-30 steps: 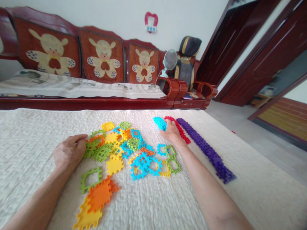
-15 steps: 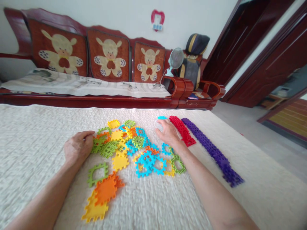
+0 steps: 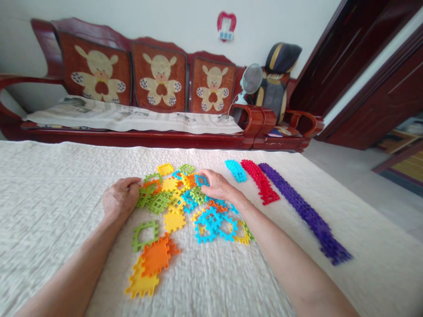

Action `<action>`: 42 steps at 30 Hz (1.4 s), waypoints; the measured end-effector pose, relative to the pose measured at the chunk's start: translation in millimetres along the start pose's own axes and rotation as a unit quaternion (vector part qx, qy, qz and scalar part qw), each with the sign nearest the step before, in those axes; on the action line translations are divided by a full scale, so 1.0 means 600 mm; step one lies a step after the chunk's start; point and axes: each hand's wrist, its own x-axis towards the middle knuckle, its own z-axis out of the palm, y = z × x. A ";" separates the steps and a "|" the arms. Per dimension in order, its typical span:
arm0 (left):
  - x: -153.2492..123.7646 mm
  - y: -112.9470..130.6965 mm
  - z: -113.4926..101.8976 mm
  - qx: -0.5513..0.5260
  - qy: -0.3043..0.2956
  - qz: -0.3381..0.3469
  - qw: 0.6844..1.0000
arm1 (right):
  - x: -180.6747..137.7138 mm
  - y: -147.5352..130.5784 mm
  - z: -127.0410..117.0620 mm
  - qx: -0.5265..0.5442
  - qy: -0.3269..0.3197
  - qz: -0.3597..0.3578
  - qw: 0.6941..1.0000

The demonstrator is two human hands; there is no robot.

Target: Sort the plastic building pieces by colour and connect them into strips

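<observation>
A heap of flat plastic interlocking tiles (image 3: 178, 204) in green, yellow, orange and blue lies on a cream quilted cover (image 3: 49, 211). My left hand (image 3: 120, 200) rests curled at the heap's left edge, its fingertips touching a green tile (image 3: 145, 198). My right hand (image 3: 214, 185) reaches into the heap's far side, fingers bent down over a blue tile (image 3: 200, 179). To the right lie a short blue row (image 3: 235, 170), a red row (image 3: 261, 181) and a long purple row (image 3: 304, 211) of joined tiles.
A dark red wooden sofa (image 3: 148, 136) with bear-pattern cushions runs along the far edge of the cover. A small fan (image 3: 250, 81) and a bag (image 3: 279, 75) sit at its right end. Wooden doors (image 3: 363, 75) stand at the right, with bare floor beside the cover.
My right hand set a blue tile down beside the red row, then moved left into the heap. My left hand stayed at the heap's left edge. The camera turned slightly left.
</observation>
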 end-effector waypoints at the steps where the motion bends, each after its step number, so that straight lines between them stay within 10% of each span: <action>1: 0.000 0.001 -0.001 0.000 0.000 -0.001 1.000 | 0.001 0.001 0.003 0.000 0.002 0.001 1.000; 15: 0.007 -0.006 0.003 0.026 -0.030 -0.009 0.999 | -0.086 0.089 -0.048 -0.042 0.298 0.130 0.945; 42: 0.011 -0.013 0.008 0.018 -0.015 -0.014 1.000 | -0.099 0.122 -0.055 -0.189 0.217 0.255 0.923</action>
